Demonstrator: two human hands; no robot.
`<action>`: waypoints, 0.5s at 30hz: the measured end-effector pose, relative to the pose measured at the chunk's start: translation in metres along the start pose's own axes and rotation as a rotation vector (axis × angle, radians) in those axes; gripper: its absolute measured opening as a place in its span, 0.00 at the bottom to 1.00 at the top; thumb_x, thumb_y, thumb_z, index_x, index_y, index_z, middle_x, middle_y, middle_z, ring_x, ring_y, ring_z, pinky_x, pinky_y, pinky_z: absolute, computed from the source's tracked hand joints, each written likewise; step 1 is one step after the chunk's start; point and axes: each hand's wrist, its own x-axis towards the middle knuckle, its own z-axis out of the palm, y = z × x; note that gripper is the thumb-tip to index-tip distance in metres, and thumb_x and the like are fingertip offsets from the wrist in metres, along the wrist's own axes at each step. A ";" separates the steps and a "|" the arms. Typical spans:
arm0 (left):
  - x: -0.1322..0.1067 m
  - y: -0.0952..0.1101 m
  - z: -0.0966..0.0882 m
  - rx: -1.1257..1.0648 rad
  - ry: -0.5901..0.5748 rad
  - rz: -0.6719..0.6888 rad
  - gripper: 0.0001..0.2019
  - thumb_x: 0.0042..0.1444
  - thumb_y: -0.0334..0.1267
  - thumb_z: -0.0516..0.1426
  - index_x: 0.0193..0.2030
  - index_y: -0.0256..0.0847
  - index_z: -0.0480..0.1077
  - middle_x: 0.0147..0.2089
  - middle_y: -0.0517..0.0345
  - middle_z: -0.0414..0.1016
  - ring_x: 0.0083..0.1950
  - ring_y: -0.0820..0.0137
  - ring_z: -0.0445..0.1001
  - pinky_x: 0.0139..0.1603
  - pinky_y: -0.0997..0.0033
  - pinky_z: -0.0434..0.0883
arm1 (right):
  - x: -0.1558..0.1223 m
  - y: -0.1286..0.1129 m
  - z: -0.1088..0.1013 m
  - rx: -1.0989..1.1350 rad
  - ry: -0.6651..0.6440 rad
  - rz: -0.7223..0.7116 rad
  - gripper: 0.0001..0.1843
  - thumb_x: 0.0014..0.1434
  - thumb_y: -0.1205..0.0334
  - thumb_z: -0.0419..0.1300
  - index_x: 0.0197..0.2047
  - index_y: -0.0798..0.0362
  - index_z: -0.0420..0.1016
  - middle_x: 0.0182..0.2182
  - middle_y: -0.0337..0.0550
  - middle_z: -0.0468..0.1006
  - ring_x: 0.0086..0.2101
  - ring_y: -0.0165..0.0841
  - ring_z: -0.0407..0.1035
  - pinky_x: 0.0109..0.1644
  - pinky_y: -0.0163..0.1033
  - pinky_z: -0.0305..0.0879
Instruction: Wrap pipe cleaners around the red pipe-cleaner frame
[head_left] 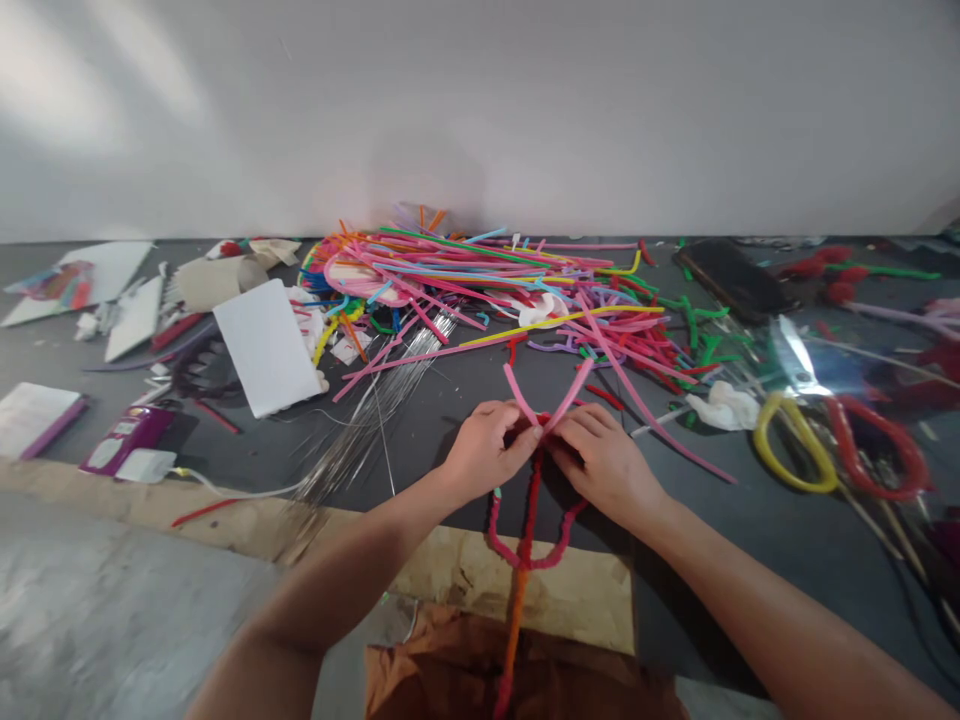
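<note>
My left hand and my right hand meet at the table's front edge, fingers closed in a pinch. Between them is a pink pipe cleaner, its two ends pointing up and apart in a V. The pinch sits at the top of a shape made of pipe cleaners, with a red stem running down from it. Lower down, a dark pink curved piece crosses the stem, and an orange length hangs past the table edge over my lap. My fingertips hide the join.
Loose pipe cleaners lie heaped at the back. Thin wires are bundled left of my hands, near a white card and a purple device with a cable. Scissors with yellow and red handles and a dark phone lie right.
</note>
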 end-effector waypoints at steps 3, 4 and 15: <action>-0.001 -0.001 0.001 -0.014 0.018 -0.014 0.06 0.57 0.37 0.53 0.33 0.41 0.70 0.35 0.56 0.76 0.39 0.69 0.74 0.42 0.70 0.70 | -0.001 0.001 0.002 -0.003 0.005 0.002 0.09 0.58 0.70 0.53 0.38 0.51 0.72 0.37 0.46 0.77 0.40 0.40 0.67 0.48 0.49 0.66; 0.000 -0.002 0.001 -0.018 0.019 -0.023 0.05 0.56 0.37 0.53 0.34 0.41 0.70 0.35 0.56 0.76 0.39 0.69 0.74 0.42 0.71 0.70 | -0.001 0.002 0.002 0.000 0.007 0.003 0.09 0.58 0.70 0.53 0.39 0.51 0.73 0.37 0.46 0.78 0.40 0.40 0.68 0.49 0.49 0.66; 0.002 -0.001 0.000 0.037 -0.023 0.015 0.05 0.57 0.36 0.53 0.33 0.41 0.69 0.32 0.58 0.76 0.38 0.69 0.73 0.45 0.69 0.68 | 0.003 -0.005 -0.005 0.330 0.068 0.188 0.06 0.60 0.63 0.56 0.40 0.49 0.72 0.36 0.43 0.79 0.40 0.36 0.71 0.49 0.47 0.65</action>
